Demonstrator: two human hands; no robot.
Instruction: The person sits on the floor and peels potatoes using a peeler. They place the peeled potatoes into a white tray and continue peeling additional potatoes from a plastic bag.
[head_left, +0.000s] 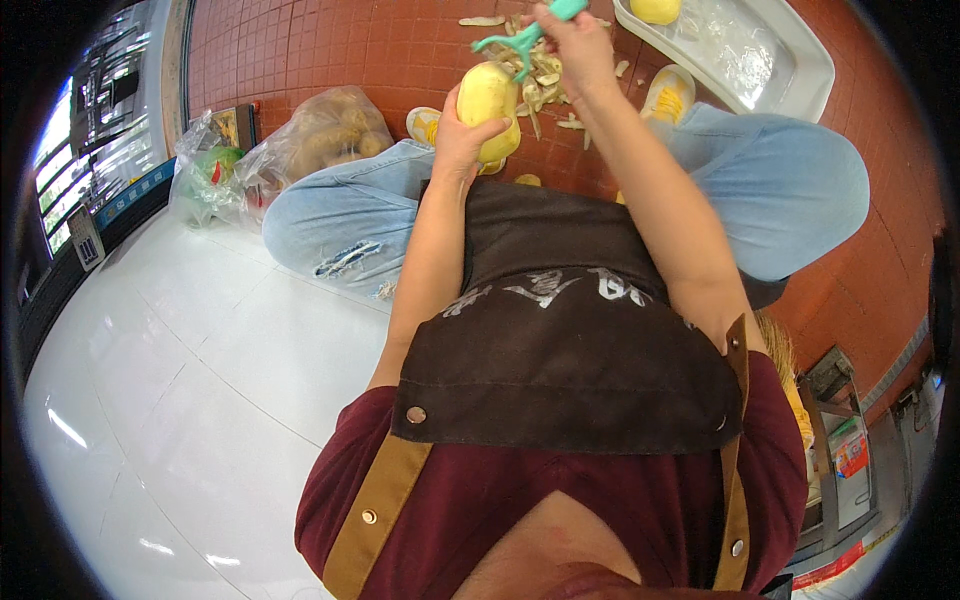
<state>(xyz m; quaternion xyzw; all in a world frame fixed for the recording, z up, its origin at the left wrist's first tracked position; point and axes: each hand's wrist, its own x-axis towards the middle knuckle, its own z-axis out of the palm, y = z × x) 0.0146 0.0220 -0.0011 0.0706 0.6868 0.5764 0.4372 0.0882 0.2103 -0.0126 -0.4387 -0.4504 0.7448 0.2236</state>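
Observation:
A large yellow potato (486, 97), its visible surface pale and peeled, is gripped from below and the side by my left hand (461, 142). My right hand (581, 52) holds a turquoise Y-shaped peeler (529, 37) by its handle. The peeler's forked head is at the upper right side of the potato; whether the blade touches it I cannot tell. Under both hands a heap of potato peelings (546, 75) lies on the red tiled floor (360, 45).
A white plastic tray (814, 60) at the upper right holds a peeled potato (655, 9) and a clear plastic bag (727, 45). By my left knee stand a clear bag of unpeeled potatoes (330, 135) and another plastic bag (210, 176) with something green inside. Yellow-and-white shoes (670, 94) flank the peelings.

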